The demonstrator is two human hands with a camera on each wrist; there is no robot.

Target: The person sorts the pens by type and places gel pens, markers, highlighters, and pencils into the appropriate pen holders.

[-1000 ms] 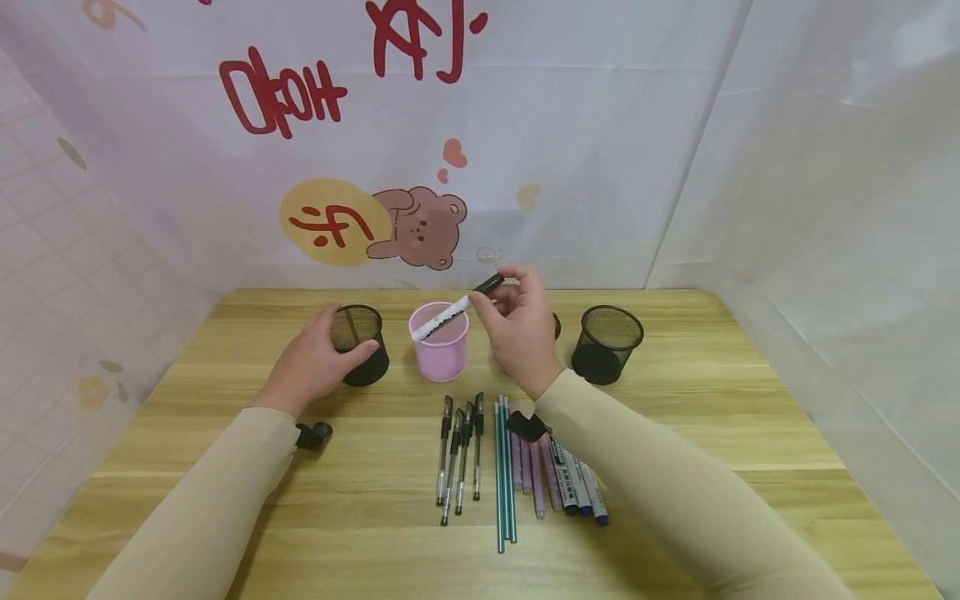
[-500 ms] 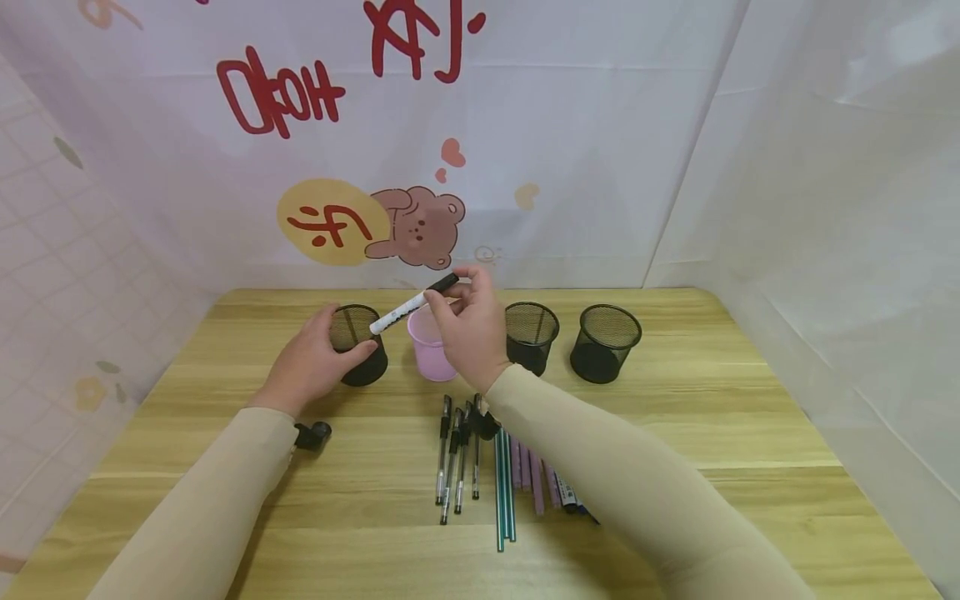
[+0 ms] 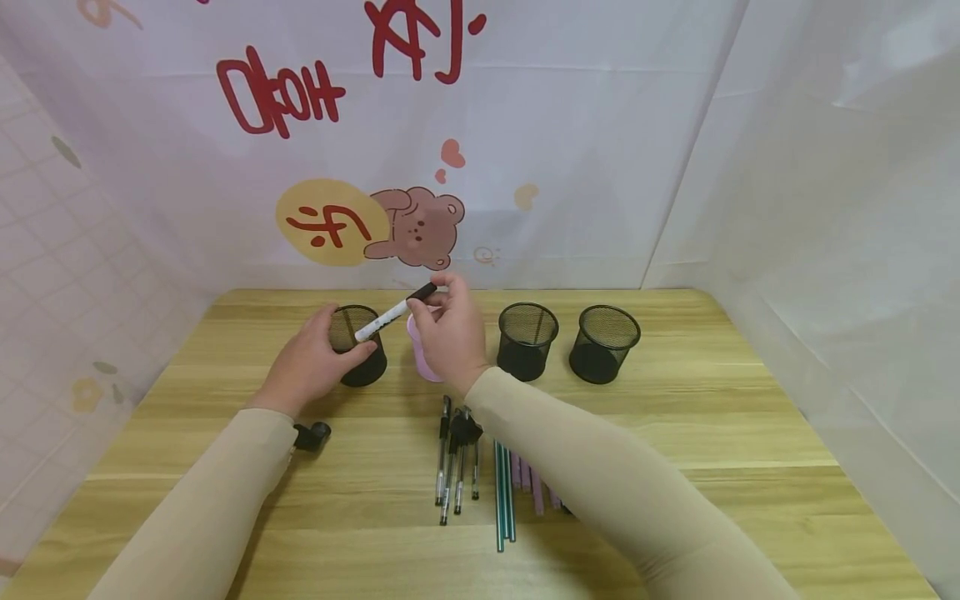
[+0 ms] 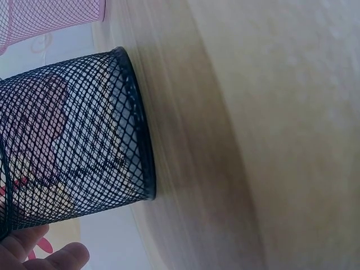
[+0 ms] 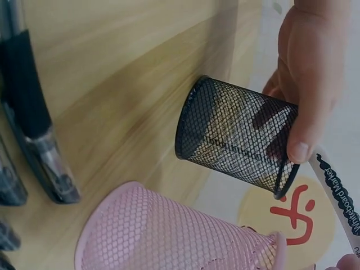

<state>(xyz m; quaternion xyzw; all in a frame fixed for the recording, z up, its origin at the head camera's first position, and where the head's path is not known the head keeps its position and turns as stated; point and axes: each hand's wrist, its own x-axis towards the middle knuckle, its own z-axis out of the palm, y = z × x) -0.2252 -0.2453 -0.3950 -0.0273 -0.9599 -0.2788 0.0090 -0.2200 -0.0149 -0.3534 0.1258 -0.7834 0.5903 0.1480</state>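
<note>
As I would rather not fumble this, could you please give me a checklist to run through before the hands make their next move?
1. Whiteboard marker held by the right hand: ok.
2. Leftmost black cup steadied by the left hand: ok.
3. That cup standing upright on the table: ok.
4. Marker pointing straight down: not ok, it slants.
5. Marker's lower end centred over that cup: cannot tell.

A desk with yellowish wood grain meets a white backdrop printed with bold red characters, a brown cartoon bear touching a yellow disc, and small hearts. The left panel shows a faint grid; the right panel is creased and softly lit.
</note>
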